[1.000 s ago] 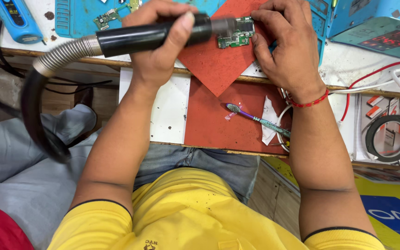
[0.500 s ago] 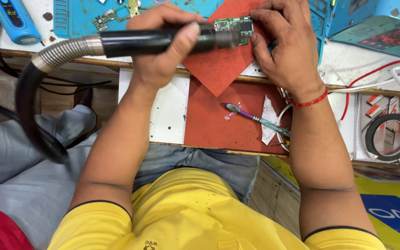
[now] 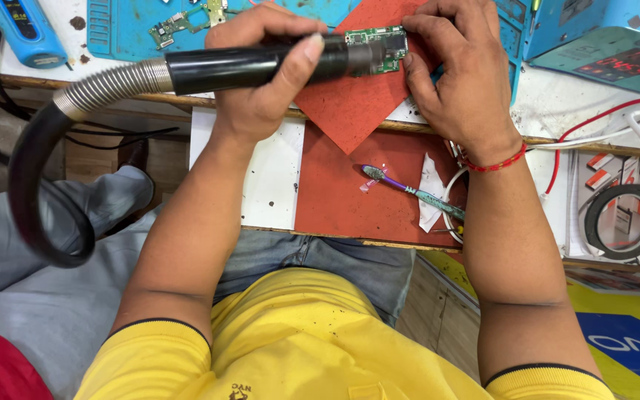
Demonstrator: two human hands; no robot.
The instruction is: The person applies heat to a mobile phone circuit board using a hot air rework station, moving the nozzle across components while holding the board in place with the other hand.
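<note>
My left hand [image 3: 261,81] grips a black hot-air wand [image 3: 253,65] with a ribbed metal collar and a thick black hose [image 3: 35,192] looping down to the left. The wand's tip lies over a small green circuit board [image 3: 385,46]. My right hand [image 3: 461,81] steadies that board with its fingertips on a red mat [image 3: 350,104] at the bench edge. A red thread band sits on my right wrist.
A toothbrush [image 3: 409,190] and a white tissue [image 3: 431,192] lie on a lower red pad. A blue work mat [image 3: 135,30] carries another small board. A blue station [image 3: 601,44] with a display stands top right; a black tape roll [image 3: 624,222] and red and white cables lie right.
The wand's tip has slid right, from beside the board to over it. Both hands stay in nearly the same place.
</note>
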